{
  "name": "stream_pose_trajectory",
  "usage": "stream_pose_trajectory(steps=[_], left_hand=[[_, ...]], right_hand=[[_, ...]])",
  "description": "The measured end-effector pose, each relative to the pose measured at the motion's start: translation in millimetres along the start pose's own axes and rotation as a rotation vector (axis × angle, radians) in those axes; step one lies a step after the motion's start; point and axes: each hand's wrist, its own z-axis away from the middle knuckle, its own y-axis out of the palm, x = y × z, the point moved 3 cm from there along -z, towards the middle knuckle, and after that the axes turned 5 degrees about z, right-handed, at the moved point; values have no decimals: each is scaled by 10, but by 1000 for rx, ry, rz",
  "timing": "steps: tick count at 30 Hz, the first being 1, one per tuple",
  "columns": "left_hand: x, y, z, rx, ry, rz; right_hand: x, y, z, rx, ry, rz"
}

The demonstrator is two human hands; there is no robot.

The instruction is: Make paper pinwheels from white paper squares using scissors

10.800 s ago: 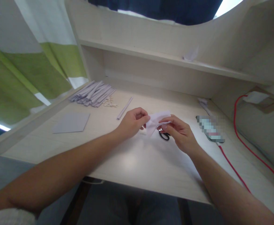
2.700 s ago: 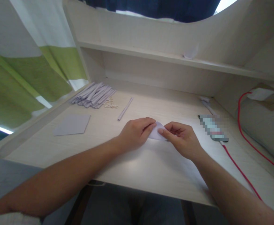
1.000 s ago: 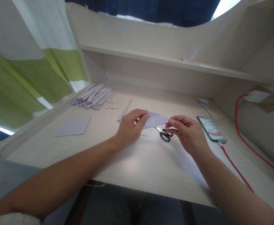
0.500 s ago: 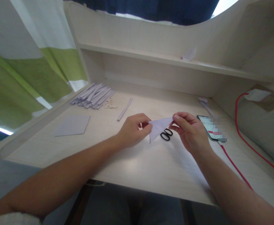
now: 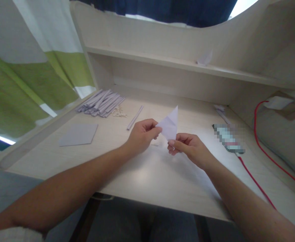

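Above the middle of the desk, a folded piece of white paper [image 5: 170, 125] is held up between my two hands, one pointed corner upward. My left hand [image 5: 143, 134] pinches its left corner between thumb and fingers. At the bottom edge, my right hand [image 5: 187, 146] grips the paper with thumb and fingertips. Beyond my left hand a single rolled paper tube [image 5: 135, 118] lies on the desk. The black-handled scissors are now hidden behind the paper and my right hand.
A pile of paper tubes [image 5: 100, 103] lies back left, beside small pale sticks [image 5: 119, 112]. In front is a stack of square paper [image 5: 78, 135]. At right lie a phone [image 5: 228, 138] with a red cable [image 5: 257, 183] and crumpled paper [image 5: 220, 109]. A paper scrap [image 5: 205, 58] sits on the shelf.
The paper has turned so that a point faces up. My right hand has moved left and down, from the paper's right corner to its bottom, covering the scissors.
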Motion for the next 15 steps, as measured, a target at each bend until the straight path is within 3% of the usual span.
stream_pose_trajectory(steps=[15], left_hand=[[-25, -31, -17, -94, -34, 131]], right_hand=[[-34, -41, -4, -74, 5, 5]])
